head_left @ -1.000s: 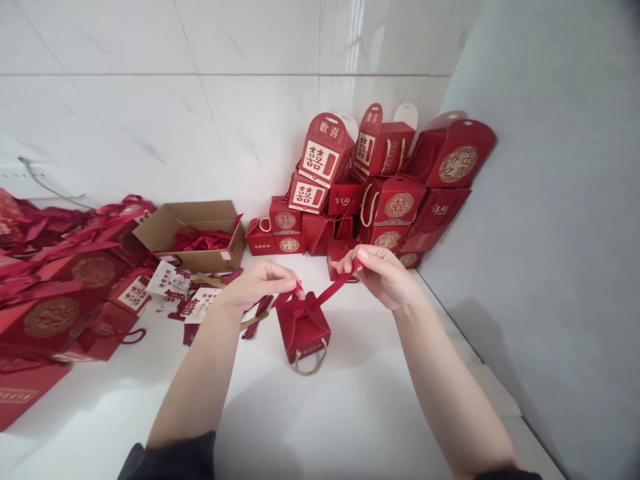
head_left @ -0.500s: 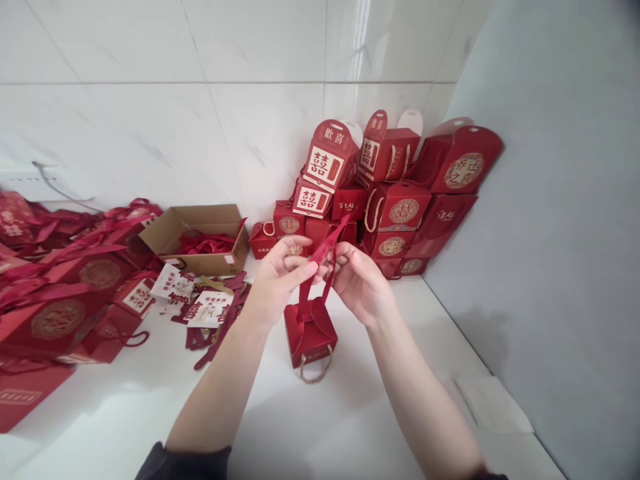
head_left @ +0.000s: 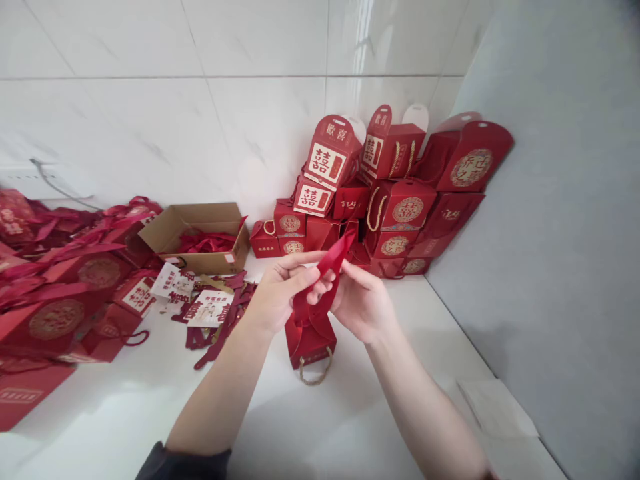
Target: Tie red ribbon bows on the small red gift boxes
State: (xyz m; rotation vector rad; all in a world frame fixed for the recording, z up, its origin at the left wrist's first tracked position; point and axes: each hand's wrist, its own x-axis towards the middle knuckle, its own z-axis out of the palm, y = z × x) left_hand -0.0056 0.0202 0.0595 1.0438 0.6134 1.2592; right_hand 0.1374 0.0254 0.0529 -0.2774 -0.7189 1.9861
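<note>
A small red gift box (head_left: 311, 345) stands on the white table below my hands, its rope handle (head_left: 315, 381) drooping toward me. From its top rises a red satin ribbon (head_left: 334, 257), held up above the lid. My left hand (head_left: 287, 287) pinches the ribbon between thumb and fingers. Closed on the ribbon's right side is my right hand (head_left: 364, 300), fingertips close to the left ones. Part of the ribbon and the box's top lie hidden behind the fingers.
Stacked red gift boxes (head_left: 407, 210) stand against the wall at the back right. An open cardboard box (head_left: 220, 261) holds red ribbons. Printed cards (head_left: 213, 309) and dark red straps lie before it. More ribboned red boxes (head_left: 60, 320) crowd the left. A grey panel borders the right.
The ribbon has been drawn up and spread wider between my hands, its tip now folded over higher. Both hands keep their hold, and the gift box stays in place.
</note>
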